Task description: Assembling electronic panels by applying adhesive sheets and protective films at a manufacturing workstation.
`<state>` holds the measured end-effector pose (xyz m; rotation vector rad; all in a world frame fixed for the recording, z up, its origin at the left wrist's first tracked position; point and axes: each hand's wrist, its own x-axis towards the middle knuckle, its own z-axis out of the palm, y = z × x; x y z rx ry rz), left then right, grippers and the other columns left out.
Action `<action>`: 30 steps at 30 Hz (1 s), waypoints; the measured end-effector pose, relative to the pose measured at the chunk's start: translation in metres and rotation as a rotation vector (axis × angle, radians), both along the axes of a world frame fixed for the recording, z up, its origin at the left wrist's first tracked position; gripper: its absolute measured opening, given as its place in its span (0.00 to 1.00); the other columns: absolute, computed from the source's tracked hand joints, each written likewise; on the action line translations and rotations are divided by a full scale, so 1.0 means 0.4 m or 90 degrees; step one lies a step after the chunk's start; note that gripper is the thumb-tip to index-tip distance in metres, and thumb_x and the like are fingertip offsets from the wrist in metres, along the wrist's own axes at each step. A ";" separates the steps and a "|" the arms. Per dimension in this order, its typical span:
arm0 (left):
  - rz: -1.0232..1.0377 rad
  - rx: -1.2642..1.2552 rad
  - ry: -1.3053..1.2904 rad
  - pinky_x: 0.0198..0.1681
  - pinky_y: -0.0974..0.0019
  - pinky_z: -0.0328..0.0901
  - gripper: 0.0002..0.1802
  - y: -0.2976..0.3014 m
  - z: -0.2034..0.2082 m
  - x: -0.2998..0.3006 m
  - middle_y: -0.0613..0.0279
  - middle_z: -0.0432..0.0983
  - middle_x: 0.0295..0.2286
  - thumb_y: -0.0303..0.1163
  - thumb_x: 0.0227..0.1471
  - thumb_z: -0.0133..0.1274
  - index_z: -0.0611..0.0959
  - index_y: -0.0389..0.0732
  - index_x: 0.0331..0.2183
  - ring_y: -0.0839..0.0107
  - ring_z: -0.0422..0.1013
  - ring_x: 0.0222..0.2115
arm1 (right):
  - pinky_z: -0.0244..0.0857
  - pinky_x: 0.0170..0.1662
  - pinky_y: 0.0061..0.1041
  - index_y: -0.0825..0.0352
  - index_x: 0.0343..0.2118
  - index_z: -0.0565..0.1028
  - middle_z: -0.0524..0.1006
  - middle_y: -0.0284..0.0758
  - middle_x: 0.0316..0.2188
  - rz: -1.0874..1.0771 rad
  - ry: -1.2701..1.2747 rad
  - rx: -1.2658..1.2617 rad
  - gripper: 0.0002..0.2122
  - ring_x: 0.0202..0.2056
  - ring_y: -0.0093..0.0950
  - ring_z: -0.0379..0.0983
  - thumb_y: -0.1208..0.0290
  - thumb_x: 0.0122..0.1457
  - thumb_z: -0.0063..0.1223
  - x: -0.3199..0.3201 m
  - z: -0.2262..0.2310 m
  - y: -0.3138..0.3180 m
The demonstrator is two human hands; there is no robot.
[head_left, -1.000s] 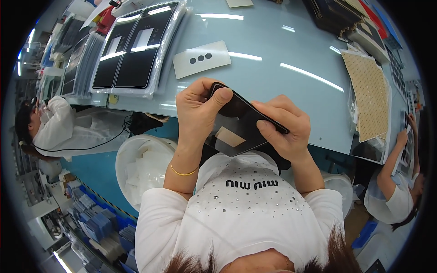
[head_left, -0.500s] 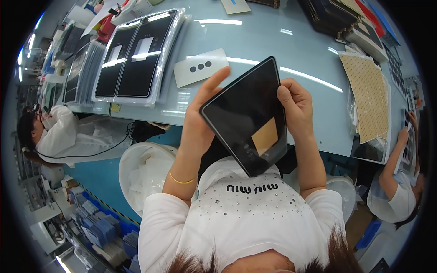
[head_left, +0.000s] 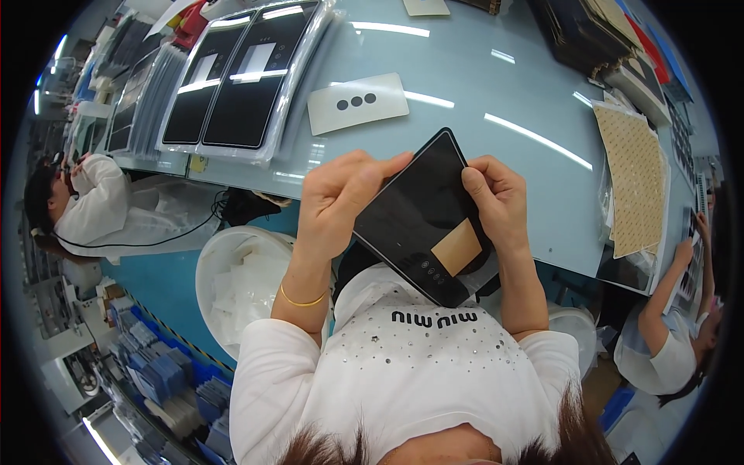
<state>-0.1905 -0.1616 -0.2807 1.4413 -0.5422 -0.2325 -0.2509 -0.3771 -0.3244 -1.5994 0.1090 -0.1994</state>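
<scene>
A black glass panel with rounded corners is tilted in front of my chest, above the near table edge. It has a tan rectangular window and small pale icons near its lower end. My right hand pinches its right edge, thumb on the face. At the upper left edge is my left hand, fingers curled and the index finger reaching along the rim; part of its grip is hidden behind the panel. Beyond the hands a white card with three dark dots lies on the glass-topped table.
Stacked black panels in clear plastic stand at the left of the table. Tan patterned sheets and a dark stack lie at the right. A white bin sits below left. One person is at each side.
The panel has come down slightly toward me and turned a little more upright. My left hand has closed in, its index finger now along the panel's edge; my right hand keeps its hold.
</scene>
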 end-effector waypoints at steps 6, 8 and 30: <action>0.213 -0.074 -0.118 0.16 0.77 0.48 0.16 0.036 -0.044 -0.055 0.68 0.65 0.14 0.29 0.58 0.45 0.84 0.31 0.26 0.83 0.56 0.14 | 0.47 0.22 0.13 0.71 0.27 0.73 0.64 0.19 0.16 -0.032 -0.007 0.007 0.09 0.19 0.09 0.54 0.70 0.58 0.53 0.006 -0.018 0.004; 0.203 -0.153 -0.052 0.15 0.77 0.48 0.17 0.067 -0.044 -0.024 0.67 0.67 0.15 0.30 0.58 0.45 0.83 0.31 0.25 0.82 0.57 0.13 | 0.47 0.21 0.13 0.71 0.27 0.73 0.64 0.19 0.15 -0.064 0.004 -0.006 0.09 0.19 0.10 0.53 0.69 0.58 0.53 0.011 -0.023 -0.006; 0.418 0.326 -0.017 0.19 0.79 0.54 0.12 0.319 -0.013 -0.056 0.73 0.67 0.13 0.27 0.51 0.56 0.77 0.34 0.19 0.85 0.59 0.16 | 0.48 0.23 0.12 0.70 0.27 0.72 0.63 0.18 0.16 -0.011 -0.040 -0.147 0.08 0.20 0.10 0.54 0.71 0.59 0.52 0.081 0.032 0.030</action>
